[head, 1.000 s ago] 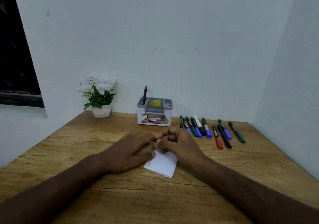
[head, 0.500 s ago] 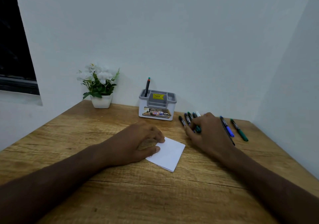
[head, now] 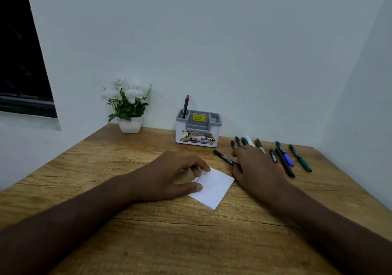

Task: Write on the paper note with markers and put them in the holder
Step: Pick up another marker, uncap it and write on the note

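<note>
- Paper note (head: 214,186), a white folded square with a small red scribble near its left edge, lies on the wooden tabletop (head: 148,232), pinned by the left hand (head: 169,177), whose thumb and fingertips press on its left side.
- Right hand (head: 257,168) rests over a row of markers (head: 284,160), pinching a green-capped marker (head: 223,157) that angles towards the holder (head: 198,128).
- One marker (head: 185,106) stands upright in the holder's left compartment.
- Several marker barrels are hidden beneath the right hand; the scribble is unreadable.
- Half a second ago, the green-capped marker still lay in the row.
</note>
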Demonstrator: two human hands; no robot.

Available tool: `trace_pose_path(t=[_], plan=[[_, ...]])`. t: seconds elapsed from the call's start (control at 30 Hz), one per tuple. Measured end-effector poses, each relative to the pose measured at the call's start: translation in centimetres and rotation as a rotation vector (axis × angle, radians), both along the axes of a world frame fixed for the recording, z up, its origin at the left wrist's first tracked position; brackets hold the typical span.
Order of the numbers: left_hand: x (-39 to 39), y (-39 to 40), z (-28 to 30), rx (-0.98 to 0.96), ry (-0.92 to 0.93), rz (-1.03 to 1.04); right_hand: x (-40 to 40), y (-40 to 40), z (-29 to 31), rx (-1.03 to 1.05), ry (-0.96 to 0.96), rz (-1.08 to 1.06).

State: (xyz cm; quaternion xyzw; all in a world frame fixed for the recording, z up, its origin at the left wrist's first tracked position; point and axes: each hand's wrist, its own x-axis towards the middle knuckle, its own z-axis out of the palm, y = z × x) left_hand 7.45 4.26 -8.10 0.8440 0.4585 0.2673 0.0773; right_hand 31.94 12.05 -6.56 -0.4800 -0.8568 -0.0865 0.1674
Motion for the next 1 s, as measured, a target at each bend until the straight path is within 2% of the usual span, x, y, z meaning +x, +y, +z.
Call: trace_pose_path(t=[0.13,0.23,0.3,0.37,0.43,0.5,0.6,0.77,1.0], plan=[[0.2,-0.4,0.1,0.007,-0.017,0.013,-0.1,0.7,-0.6,-0.06,-0.05,-0.009],[0.3,-0.5,0.1,-0.003,-0.01,0.04,-0.3,0.4,-0.6,-0.072,-0.02,-0.009],[0.3,-0.5,0.1,-0.01,-0.01,0.06,-0.3,-0.2,0.1,-0.036,0.143,0.043],[0.4,-0.7,0.2,-0.007,-0.001,0.074,-0.3,-1.4,0.6,-0.084,0.437,0.154],[0.8,-1.0,0.4,0.004,0.013,0.079,-0.8,-3.0,0.9,-0.309,0.727,0.266],[1.1,-1.1,0.4,0.033,0.067,0.102,-1.5,-4.3,0.5,-0.543,0.915,0.311],[0.9,-0.7,0.3,0.069,0.158,0.124,-2.1,-4.5,-0.4,-0.724,1.034,0.31],[0.3,-0.1,0.0,0.03,0.128,0.124,-2.0,-3.6,-0.6,-1.031,1.243,0.433],[0.3,0.2,-0.2,-0.028,0.037,0.208,-2.2,-3.8,0.0,-1.177,1.31,0.435]])
